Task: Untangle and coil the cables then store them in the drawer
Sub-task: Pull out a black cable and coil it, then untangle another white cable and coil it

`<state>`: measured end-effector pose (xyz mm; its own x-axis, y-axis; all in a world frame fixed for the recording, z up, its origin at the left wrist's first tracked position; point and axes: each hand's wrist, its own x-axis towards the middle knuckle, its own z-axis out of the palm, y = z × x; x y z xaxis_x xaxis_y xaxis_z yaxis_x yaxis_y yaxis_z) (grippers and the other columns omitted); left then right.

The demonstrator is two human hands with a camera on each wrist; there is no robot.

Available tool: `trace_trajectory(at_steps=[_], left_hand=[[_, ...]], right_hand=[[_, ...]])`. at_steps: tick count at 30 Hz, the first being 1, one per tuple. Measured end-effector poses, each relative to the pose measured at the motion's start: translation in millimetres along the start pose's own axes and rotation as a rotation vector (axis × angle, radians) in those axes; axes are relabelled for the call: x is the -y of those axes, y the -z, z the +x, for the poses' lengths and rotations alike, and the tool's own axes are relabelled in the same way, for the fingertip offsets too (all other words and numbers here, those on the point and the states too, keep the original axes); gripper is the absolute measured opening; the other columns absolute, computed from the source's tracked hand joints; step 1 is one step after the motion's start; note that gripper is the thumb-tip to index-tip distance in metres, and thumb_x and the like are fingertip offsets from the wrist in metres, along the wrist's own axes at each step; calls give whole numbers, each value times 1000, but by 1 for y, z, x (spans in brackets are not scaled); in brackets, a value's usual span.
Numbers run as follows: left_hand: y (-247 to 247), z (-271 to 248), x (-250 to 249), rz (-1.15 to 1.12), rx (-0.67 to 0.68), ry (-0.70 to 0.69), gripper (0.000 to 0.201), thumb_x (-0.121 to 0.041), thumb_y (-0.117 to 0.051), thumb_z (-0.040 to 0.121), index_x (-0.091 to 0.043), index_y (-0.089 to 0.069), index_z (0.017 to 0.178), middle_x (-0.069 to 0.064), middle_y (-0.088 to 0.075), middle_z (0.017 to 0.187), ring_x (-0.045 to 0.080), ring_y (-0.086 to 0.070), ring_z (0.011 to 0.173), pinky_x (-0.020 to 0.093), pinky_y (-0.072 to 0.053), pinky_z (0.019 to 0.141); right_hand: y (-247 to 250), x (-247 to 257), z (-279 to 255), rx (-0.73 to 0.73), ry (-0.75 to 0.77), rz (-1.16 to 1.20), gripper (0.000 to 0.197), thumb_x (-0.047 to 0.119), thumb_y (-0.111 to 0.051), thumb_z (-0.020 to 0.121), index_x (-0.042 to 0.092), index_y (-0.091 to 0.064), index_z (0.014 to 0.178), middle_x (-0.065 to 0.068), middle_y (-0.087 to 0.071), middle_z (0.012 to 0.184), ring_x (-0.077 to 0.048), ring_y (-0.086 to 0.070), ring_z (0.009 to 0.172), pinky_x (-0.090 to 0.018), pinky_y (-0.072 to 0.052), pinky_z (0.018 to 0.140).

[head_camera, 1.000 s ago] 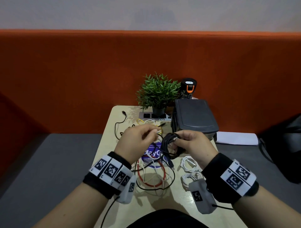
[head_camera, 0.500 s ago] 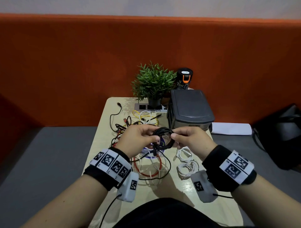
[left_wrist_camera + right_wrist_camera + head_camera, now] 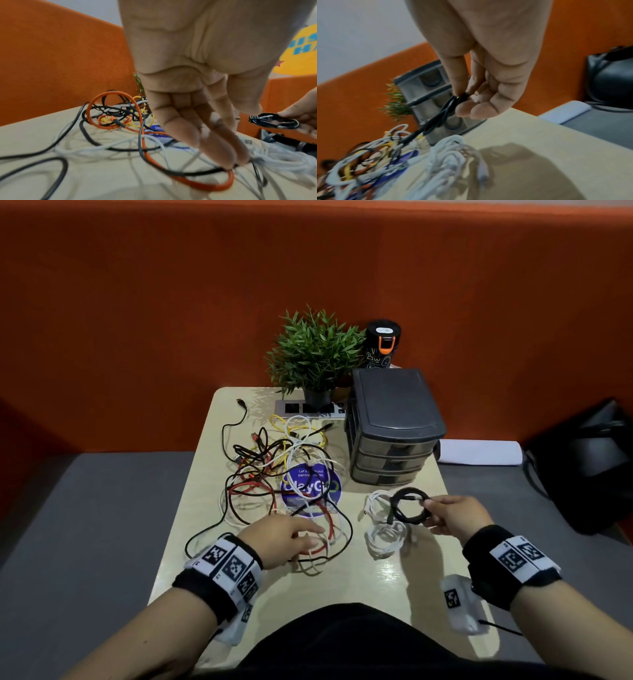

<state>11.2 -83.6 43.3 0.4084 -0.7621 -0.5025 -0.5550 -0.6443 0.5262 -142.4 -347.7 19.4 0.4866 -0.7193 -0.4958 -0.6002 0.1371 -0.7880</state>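
Observation:
My right hand [image 3: 432,513] pinches a small coiled black cable [image 3: 409,507] between thumb and fingers and holds it just above the table, in front of the grey three-drawer unit [image 3: 394,440], whose drawers are closed. Two coiled white cables [image 3: 382,537] lie under and beside the coil. My left hand [image 3: 308,537] reaches down with straight fingers [image 3: 223,152], whose tips touch the near edge of a tangle of cables [image 3: 281,470] in black, white, red and yellow. The red cable [image 3: 205,185] loops beneath those fingertips. The black coil [image 3: 274,121] hangs edge-on in the right wrist view [image 3: 443,112].
A potted plant [image 3: 315,354], a power strip [image 3: 308,409] and a dark bottle [image 3: 383,344] stand along the table's [image 3: 394,570] far edge. A round blue sticker [image 3: 310,486] lies under the tangle. Grey seat and a black bag [image 3: 589,460] are to the right.
My left hand has let go of the black coil and dropped to the tangle on the table. My right hand has carried the coil to the right and lower, over the white coils.

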Motion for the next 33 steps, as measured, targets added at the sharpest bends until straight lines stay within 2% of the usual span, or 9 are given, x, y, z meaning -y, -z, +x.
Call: trace_trajectory(at_steps=[3, 6, 10, 15, 19, 22, 25, 28, 33], left_hand=[[-14, 3, 7, 52, 20, 54, 31, -44, -48, 95, -39, -57, 125, -6, -61, 124, 14, -56, 111, 23, -40, 86], [-25, 9, 17, 78, 30, 97, 29, -46, -50, 93, -37, -60, 119, -3, -58, 119, 15, -53, 111, 28, -42, 93], [-31, 10, 22, 97, -16, 131, 24, -45, -55, 91, -28, -65, 104, -4, -47, 100, 11, -49, 90, 25, -41, 82], [-30, 8, 28, 47, -86, 194, 21, -45, -61, 87, -26, -68, 91, -5, -49, 100, 11, -51, 89, 26, -43, 80], [-27, 7, 33, -3, -149, 204, 9, -26, -64, 87, -24, -71, 92, -6, -56, 104, 11, -56, 94, 22, -45, 81], [-27, 7, 37, -60, -228, 192, 20, -11, -58, 86, -24, -73, 91, -8, -64, 99, 9, -58, 88, 13, -40, 70], [-24, 6, 36, -92, -275, 172, 21, -10, -60, 87, -25, -73, 94, -13, -61, 93, 5, -56, 83, 7, -37, 64], [-18, 3, 35, -187, -316, 141, 21, -9, -67, 83, -29, -73, 87, -12, -65, 91, 7, -61, 81, 8, -44, 63], [-1, -8, 27, -196, -403, -51, 26, -8, -69, 82, -33, -74, 88, -16, -64, 89, -2, -58, 84, 4, -39, 72]], right_hand=[[12, -19, 15, -63, -120, 124, 7, 0, -58, 91, -4, -63, 95, -15, -60, 71, -14, -59, 37, -20, -48, 37], [12, -28, 24, -100, -231, 238, 7, 1, -55, 92, -1, -59, 87, -17, -61, 73, -13, -60, 36, -21, -47, 36], [3, -33, 30, -103, -293, 357, 7, 1, -52, 93, -2, -56, 88, -15, -65, 60, -18, -62, 40, -20, -44, 33], [-14, -25, 28, -36, -286, 410, 11, -5, -47, 95, -3, -48, 106, -21, -59, 76, -28, -63, 60, -29, -55, 43], [-29, -19, 26, -14, -254, 319, 9, -5, -51, 94, 3, -47, 95, -22, -57, 75, -20, -62, 38, -29, -54, 38], [-32, -24, 28, -18, -244, 211, 13, -2, -56, 92, 6, -45, 91, -22, -59, 72, -26, -60, 48, -34, -56, 45], [-29, -27, 31, -109, -192, 66, 23, 7, -67, 85, 10, -47, 96, -18, -61, 73, -27, -57, 56, -39, -54, 60], [-29, -14, 21, -192, -32, -204, 20, 17, -71, 81, 13, -54, 91, -12, -64, 75, -24, -54, 56, -33, -45, 58], [-51, 30, -29, 219, 297, -218, 3, 12, -68, 85, 15, -67, 86, 0, -63, 72, -6, -54, 53, -14, -42, 47]])
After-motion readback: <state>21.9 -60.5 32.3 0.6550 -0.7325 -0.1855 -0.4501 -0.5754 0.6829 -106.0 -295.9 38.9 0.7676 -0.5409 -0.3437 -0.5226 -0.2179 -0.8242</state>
